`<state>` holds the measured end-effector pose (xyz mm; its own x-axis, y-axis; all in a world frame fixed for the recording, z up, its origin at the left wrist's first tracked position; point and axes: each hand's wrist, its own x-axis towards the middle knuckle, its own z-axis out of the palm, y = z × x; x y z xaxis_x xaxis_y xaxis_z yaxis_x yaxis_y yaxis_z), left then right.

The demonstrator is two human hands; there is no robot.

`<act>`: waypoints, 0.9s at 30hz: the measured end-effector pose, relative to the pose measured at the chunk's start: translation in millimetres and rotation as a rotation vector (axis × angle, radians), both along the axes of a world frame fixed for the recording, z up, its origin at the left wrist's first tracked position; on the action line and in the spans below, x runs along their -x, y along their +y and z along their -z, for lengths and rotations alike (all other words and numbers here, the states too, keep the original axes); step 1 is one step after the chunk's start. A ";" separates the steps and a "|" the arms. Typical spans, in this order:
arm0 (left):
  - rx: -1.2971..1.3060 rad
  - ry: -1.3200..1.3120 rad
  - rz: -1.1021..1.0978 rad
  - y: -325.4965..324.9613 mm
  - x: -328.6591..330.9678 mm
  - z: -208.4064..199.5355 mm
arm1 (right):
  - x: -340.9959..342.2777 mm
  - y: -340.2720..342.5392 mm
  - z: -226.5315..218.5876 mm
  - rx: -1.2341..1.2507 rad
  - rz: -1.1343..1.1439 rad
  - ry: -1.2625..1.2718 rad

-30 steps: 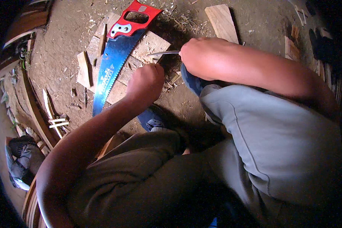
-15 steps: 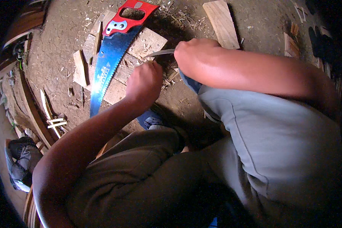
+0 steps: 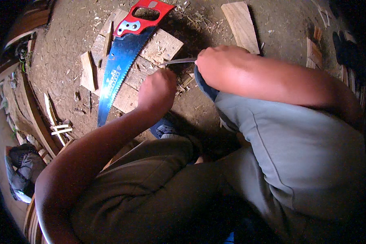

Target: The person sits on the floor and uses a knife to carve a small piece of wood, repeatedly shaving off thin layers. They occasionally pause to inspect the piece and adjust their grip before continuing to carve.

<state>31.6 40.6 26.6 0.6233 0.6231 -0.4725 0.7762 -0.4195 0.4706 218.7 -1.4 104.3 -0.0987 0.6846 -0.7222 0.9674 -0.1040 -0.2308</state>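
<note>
My right hand (image 3: 220, 57) is closed, and a narrow, slightly curved metal blade, apparently a knife (image 3: 182, 61), sticks out of it to the left; its handle is hidden in the fist. Just below the blade's tip, my left hand (image 3: 158, 88) is closed with its fingers turned away, so what it grips cannot be made out. Left of that hand, a handsaw (image 3: 123, 65) with a red handle and blue blade lies across wooden boards (image 3: 165, 44) on the ground. Neither hand touches the saw.
A plank (image 3: 240, 27) lies on the dirt floor beyond my right hand. A small wood block (image 3: 88, 71) sits left of the saw. Thin pale sticks (image 3: 61, 129), wood shavings (image 3: 199, 18) and a dark shoe (image 3: 26, 162) are farther out. My shoe (image 3: 165, 129) is just below my left hand.
The knife blade has turned and now shows a thinner, flatter profile. Both hands keep nearly the same place; the whole view has shifted slightly.
</note>
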 end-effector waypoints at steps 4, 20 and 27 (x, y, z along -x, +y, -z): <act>0.000 0.020 -0.046 2.4 10.6 0.2 | 13.2 2.3 17.1 -0.056 -0.013 -0.075; 0.089 -0.095 -0.280 3.3 -13.3 -13.4 | -11.4 5.4 12.1 -0.068 0.152 0.016; 0.017 -0.121 -0.164 1.9 -2.0 0.0 | -9.8 -0.4 4.5 0.006 -0.135 0.045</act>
